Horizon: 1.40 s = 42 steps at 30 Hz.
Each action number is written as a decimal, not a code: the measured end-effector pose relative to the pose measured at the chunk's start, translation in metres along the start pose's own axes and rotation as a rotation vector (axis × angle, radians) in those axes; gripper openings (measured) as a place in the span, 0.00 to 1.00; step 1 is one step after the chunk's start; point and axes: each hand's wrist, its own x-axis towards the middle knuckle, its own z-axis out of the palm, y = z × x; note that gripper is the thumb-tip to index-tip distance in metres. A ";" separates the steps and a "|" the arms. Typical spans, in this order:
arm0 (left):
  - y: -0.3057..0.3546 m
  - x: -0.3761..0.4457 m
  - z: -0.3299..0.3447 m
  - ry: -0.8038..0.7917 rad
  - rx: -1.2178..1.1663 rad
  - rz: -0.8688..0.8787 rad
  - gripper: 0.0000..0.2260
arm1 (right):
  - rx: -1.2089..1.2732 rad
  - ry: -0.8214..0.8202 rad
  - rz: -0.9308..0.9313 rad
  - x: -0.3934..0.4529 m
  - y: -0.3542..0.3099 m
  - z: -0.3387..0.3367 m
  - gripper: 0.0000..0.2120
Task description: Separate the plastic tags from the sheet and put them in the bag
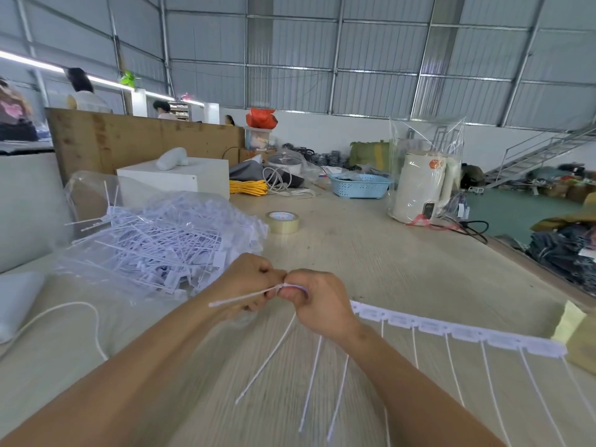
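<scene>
Pinching together at the middle of the desk, both hands meet over the left end of the sheet of tags. The left hand is closed with its fingers curled around one white plastic tag, whose thin tail sticks out to the left, blurred. The right hand is also closed, its fingers clamped on the end of the sheet where that tag joins it; the exact join is hidden between the two hands. From the right hand the sheet runs off to the right as a band of small white rectangles, with long thin tails hanging toward the near edge.

To the left, just beyond the left hand, lies the clear plastic bag, open and heaped with loose white tags. A white cord curves across the desk at the near left. A roll of clear tape sits just right of the bag, farther back. Far behind stand a white box, a coil of yellow cable, a pale blue basket and a cream kettle wrapped in clear plastic.
</scene>
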 end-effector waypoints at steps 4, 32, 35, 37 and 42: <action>0.017 -0.008 -0.020 -0.167 -0.155 -0.016 0.13 | 0.249 0.094 0.080 0.004 0.000 -0.004 0.09; 0.019 -0.020 -0.012 -0.109 -0.155 0.088 0.18 | 0.751 0.073 0.254 0.008 -0.014 -0.021 0.10; 0.032 -0.029 -0.007 -0.123 -0.119 0.065 0.23 | 0.801 0.127 0.247 0.010 -0.015 -0.027 0.10; 0.047 -0.036 -0.020 -0.105 0.013 0.119 0.15 | 0.812 0.089 0.233 0.010 -0.015 -0.026 0.09; 0.077 -0.050 -0.117 0.058 0.441 0.172 0.09 | 0.633 -0.013 0.245 0.004 -0.009 -0.016 0.09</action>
